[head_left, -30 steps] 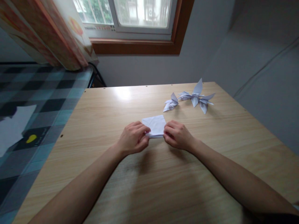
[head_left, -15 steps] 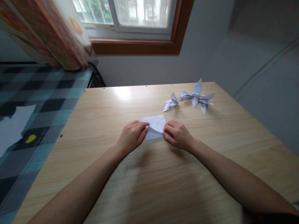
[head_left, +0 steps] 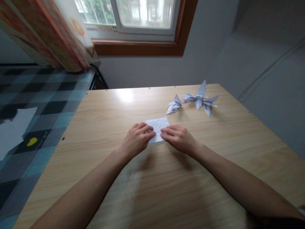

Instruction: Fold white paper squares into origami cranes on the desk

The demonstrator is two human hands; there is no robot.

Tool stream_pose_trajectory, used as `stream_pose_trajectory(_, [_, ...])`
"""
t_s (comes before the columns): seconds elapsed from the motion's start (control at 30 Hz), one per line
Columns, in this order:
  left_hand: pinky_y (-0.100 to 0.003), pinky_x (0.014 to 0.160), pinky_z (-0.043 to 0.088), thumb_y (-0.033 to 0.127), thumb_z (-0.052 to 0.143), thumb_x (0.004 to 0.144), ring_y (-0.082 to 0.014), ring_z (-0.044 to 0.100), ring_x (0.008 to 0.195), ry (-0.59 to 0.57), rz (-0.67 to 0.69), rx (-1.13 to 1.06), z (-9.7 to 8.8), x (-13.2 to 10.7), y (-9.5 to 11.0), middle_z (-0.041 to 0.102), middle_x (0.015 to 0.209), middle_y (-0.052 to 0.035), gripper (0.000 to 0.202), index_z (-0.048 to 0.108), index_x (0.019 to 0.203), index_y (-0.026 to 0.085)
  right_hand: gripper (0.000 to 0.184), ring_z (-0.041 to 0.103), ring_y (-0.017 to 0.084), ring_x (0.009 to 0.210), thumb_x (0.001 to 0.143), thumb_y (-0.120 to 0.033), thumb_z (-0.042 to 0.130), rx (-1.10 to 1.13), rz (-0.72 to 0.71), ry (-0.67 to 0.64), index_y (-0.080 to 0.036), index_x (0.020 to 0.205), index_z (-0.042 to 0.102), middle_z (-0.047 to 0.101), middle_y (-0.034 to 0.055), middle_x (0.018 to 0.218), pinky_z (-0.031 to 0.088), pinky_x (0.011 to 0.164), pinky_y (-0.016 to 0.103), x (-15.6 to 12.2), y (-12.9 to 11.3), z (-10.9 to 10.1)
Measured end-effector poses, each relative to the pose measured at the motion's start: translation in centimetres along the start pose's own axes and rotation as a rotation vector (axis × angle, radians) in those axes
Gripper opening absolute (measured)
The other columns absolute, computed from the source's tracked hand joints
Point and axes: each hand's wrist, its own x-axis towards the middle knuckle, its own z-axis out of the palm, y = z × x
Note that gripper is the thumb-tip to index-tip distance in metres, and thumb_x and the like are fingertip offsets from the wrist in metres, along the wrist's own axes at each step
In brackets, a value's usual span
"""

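Note:
A small white piece of paper (head_left: pixel 158 122) with creases lies on the wooden table in front of me. My left hand (head_left: pixel 136 138) grips its left side, thumb and fingers drawn together on the surface. From the other side, my right hand (head_left: pixel 180 137) is closed on the right part of the paper, fingertips near the fold line. The fingertips of both hands cover part of the paper. Beyond my right hand stands a folded paper piece (head_left: pixel 174 105) with pointed petals.
Further back right on the table (head_left: pixel 114 114) is a larger cluster of folded paper petals (head_left: pixel 199 98). At the left, a checked cloth surface (head_left: pixel 35 86) holds loose white paper sheets (head_left: pixel 16 130) and a black item with a yellow mark (head_left: pixel 32 142). Beyond the table is a wall.
The raised flap of the paper is now pressed down flat. My right hand has moved a little left onto the paper, and my left fingertips have shifted slightly inward.

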Motion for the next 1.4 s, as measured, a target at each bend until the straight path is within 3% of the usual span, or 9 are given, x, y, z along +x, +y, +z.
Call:
stream_pose_trajectory(0.2, [-0.043, 0.087, 0.046, 0.016, 0.056, 0.079, -0.0269, 0.062, 0.101, -0.055, 0.002, -0.011, -0.7, 0.1, 0.6, 0.075, 0.107, -0.0061, 0.028, 0.073, 0.101, 0.019, 0.018, 0.063, 0.022, 0.092, 0.095, -0.01, 0.053, -0.024, -0.02, -0.053, -0.014, 0.095, 0.07, 0.074, 0.011, 0.1, 0.045, 0.077, 0.033, 0.3, -0.7, -0.3])
stream_pose_trajectory(0.33, [-0.044, 0.088, 0.045, 0.025, 0.053, 0.087, -0.0274, 0.064, 0.102, -0.044, -0.036, 0.011, -0.9, 0.3, 1.1, 0.076, 0.108, -0.0047, 0.024, 0.074, 0.098, 0.02, 0.025, 0.057, 0.019, 0.069, 0.088, -0.004, 0.054, -0.121, 0.016, -0.121, -0.017, 0.069, 0.064, 0.069, 0.0072, 0.072, 0.037, 0.062, 0.032, 0.3, -1.6, -0.7])
stream_pose_trajectory(0.47, [-0.045, 0.09, 0.044, 0.031, 0.05, 0.094, -0.0282, 0.064, 0.105, -0.023, -0.053, 0.063, -0.7, 0.3, 1.2, 0.076, 0.111, -0.0041, 0.027, 0.074, 0.097, 0.02, 0.028, 0.049, 0.018, 0.059, 0.081, 0.001, 0.054, -0.128, -0.018, -0.12, -0.018, 0.062, 0.06, 0.062, 0.0059, 0.061, 0.03, 0.055, 0.032, 0.4, -2.7, -1.2])
stream_pose_trajectory(0.63, [-0.048, 0.093, 0.044, 0.028, 0.049, 0.095, -0.0304, 0.062, 0.111, -0.016, -0.095, 0.083, -0.5, 0.2, 1.0, 0.074, 0.114, -0.0085, 0.028, 0.073, 0.105, 0.018, 0.027, 0.054, 0.018, 0.063, 0.09, -0.005, 0.051, -0.024, -0.097, -0.136, -0.018, 0.068, 0.06, 0.064, 0.0054, 0.068, 0.037, 0.058, 0.032, 0.9, -4.2, -1.4])
stream_pose_trajectory(0.8, [-0.049, 0.093, 0.046, 0.027, 0.051, 0.094, -0.0323, 0.061, 0.111, -0.04, -0.096, 0.049, -0.3, 0.2, 0.7, 0.071, 0.118, -0.0126, 0.03, 0.072, 0.112, 0.015, 0.023, 0.066, 0.019, 0.094, 0.099, -0.012, 0.044, 0.258, -0.217, -0.023, -0.017, 0.095, 0.067, 0.074, 0.0083, 0.099, 0.052, 0.079, 0.032, 1.1, -4.5, -0.1])
stream_pose_trajectory(0.9, [-0.049, 0.093, 0.046, 0.029, 0.053, 0.092, -0.0322, 0.06, 0.112, -0.065, -0.106, 0.015, -0.3, 0.1, 0.6, 0.07, 0.12, -0.0127, 0.032, 0.07, 0.116, 0.016, 0.027, 0.067, 0.018, 0.102, 0.095, -0.01, 0.044, 0.406, -0.096, 0.107, -0.018, 0.107, 0.067, 0.075, 0.0084, 0.105, 0.054, 0.089, 0.034, 0.7, -3.3, 0.7])
stream_pose_trajectory(1.0, [-0.05, 0.095, 0.045, 0.032, 0.053, 0.092, -0.0328, 0.059, 0.115, -0.099, -0.113, -0.002, -0.4, 0.0, 0.4, 0.067, 0.127, -0.0124, 0.036, 0.067, 0.122, 0.018, 0.04, 0.064, 0.023, 0.109, 0.083, 0.0, 0.045, 0.383, 0.234, 0.247, -0.017, 0.113, 0.066, 0.071, 0.0127, 0.116, 0.053, 0.096, 0.042, 0.1, -1.5, 0.8])
stream_pose_trajectory(1.07, [-0.051, 0.097, 0.044, 0.035, 0.052, 0.093, -0.0334, 0.058, 0.119, -0.131, -0.118, -0.005, -0.3, -0.1, 0.4, 0.065, 0.132, -0.0123, 0.04, 0.065, 0.127, 0.018, 0.047, 0.061, 0.024, 0.115, 0.079, 0.002, 0.045, 0.38, 0.381, 0.241, -0.018, 0.116, 0.066, 0.068, 0.0127, 0.122, 0.05, 0.101, 0.046, -0.3, -0.3, 0.7])
stream_pose_trajectory(1.4, [-0.058, 0.108, 0.036, 0.041, 0.053, 0.092, -0.0365, 0.047, 0.135, -0.242, -0.13, -0.068, -0.4, -0.1, 0.2, 0.054, 0.147, -0.0119, 0.054, 0.052, 0.142, 0.019, 0.041, 0.059, 0.026, 0.122, 0.082, -0.008, 0.058, 0.532, 0.422, 0.068, -0.023, 0.119, 0.067, 0.069, 0.0098, 0.123, 0.043, 0.107, 0.052, -1.2, 3.3, 0.5])
